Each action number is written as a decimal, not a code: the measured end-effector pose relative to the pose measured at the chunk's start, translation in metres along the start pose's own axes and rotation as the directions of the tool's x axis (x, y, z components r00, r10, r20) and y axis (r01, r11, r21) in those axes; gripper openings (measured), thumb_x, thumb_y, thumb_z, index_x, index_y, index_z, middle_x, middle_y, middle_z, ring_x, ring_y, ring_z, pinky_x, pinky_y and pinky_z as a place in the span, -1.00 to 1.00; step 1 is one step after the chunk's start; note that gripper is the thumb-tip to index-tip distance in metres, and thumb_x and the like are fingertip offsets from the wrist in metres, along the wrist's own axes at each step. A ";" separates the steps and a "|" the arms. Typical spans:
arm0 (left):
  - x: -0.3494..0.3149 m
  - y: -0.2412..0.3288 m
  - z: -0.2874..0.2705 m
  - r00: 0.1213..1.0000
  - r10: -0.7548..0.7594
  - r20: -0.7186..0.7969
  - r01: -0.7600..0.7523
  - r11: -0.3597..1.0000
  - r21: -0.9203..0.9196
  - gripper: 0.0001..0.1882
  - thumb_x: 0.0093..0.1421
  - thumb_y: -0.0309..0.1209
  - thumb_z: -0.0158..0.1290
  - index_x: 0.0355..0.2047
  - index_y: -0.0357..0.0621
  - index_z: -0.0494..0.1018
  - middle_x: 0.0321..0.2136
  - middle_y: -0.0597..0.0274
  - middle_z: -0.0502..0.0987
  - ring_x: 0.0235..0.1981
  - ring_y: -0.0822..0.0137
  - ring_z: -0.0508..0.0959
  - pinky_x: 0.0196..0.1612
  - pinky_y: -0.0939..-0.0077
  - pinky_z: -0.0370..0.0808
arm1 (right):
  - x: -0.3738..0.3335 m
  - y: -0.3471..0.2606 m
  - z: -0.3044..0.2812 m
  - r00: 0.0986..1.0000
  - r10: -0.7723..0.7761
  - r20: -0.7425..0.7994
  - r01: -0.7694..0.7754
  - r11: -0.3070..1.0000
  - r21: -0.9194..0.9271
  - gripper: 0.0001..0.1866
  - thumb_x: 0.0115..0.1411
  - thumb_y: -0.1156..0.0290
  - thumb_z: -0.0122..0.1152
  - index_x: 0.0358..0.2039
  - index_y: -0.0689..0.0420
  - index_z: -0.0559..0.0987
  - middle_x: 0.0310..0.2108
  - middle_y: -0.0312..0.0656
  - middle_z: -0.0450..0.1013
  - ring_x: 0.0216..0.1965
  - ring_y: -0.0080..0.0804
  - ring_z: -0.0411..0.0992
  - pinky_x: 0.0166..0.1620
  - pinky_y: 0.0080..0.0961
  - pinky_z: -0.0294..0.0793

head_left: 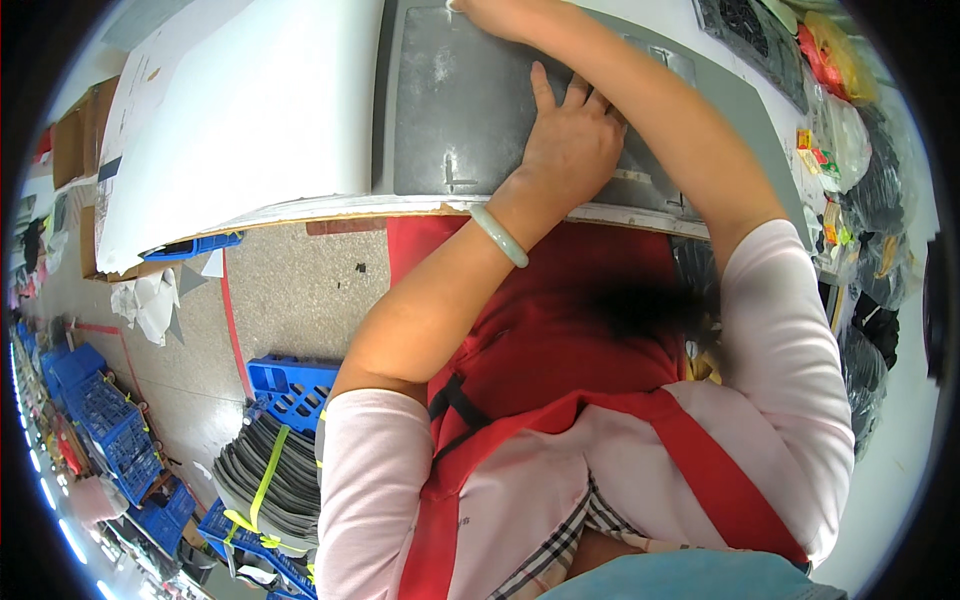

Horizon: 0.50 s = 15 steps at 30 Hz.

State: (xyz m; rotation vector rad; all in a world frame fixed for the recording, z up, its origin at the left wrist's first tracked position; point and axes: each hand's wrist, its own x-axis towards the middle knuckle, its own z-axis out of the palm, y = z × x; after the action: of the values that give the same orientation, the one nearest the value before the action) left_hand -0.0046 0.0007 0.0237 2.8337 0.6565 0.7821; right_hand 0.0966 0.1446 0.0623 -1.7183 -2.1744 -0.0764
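My left hand (574,142) lies on a dark grey flat panel (462,110), its fingers spread and a pale green bangle (499,236) round the wrist. Pale smudges and an L-shaped mark show on the panel, which rests over a lighter grey sheet (745,125). My right arm crosses above the left hand. At the panel's far edge, my right hand (497,16) is partly cut off by the picture's top. Its fingers look closed, with a small white bit (455,5) at their tips that is too small to name.
Left of the panel, a large white sheet (265,100) covers the worktable. Plastic bags (835,135) and packets line the right side. On the floor at left are blue crates (110,425), a strapped stack of dark grey sheets (265,475), paper scraps (150,303) and cardboard boxes (85,130).
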 end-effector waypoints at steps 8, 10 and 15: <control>0.003 0.003 0.004 1.000 -0.016 -0.006 0.016 1.000 0.004 -0.63 0.36 -0.23 0.02 0.09 -0.08 0.56 0.15 0.12 0.47 0.32 0.06 0.32 0.26 -0.65 0.08 | -0.011 0.002 -0.004 0.908 0.385 0.164 -0.381 0.597 0.706 -0.88 0.18 0.55 0.16 -0.35 0.38 0.56 -0.51 0.01 0.55 -0.53 -0.22 0.56 -0.45 -0.31 0.60; 0.004 0.005 0.003 0.999 0.004 0.044 -0.006 0.999 0.036 -0.62 0.36 -0.23 0.02 0.10 -0.08 0.55 0.16 0.12 0.46 0.31 0.05 0.32 0.26 -0.65 0.08 | -0.005 0.000 0.000 0.891 0.418 0.179 -0.430 0.647 0.630 -0.89 0.20 0.58 0.10 -0.29 0.33 0.54 -0.53 -0.10 0.54 -0.59 -0.40 0.53 -0.55 -0.43 0.58; 0.000 0.002 0.008 0.997 0.008 -0.082 -0.008 1.000 -0.003 -0.63 0.35 -0.23 0.01 0.05 -0.12 0.58 0.11 0.09 0.50 0.26 0.03 0.37 0.23 -0.64 0.12 | -0.008 -0.005 -0.005 0.883 0.384 0.271 -0.467 0.649 0.600 -0.90 0.20 0.52 0.17 -0.33 0.31 0.52 -0.56 -0.11 0.54 -0.60 -0.38 0.53 -0.54 -0.44 0.58</control>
State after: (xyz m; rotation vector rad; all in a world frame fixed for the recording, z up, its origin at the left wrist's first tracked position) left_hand 0.0004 -0.0015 0.0179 2.8158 0.6549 0.9041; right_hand 0.0948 0.1342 0.0650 -1.7483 -1.5005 0.8403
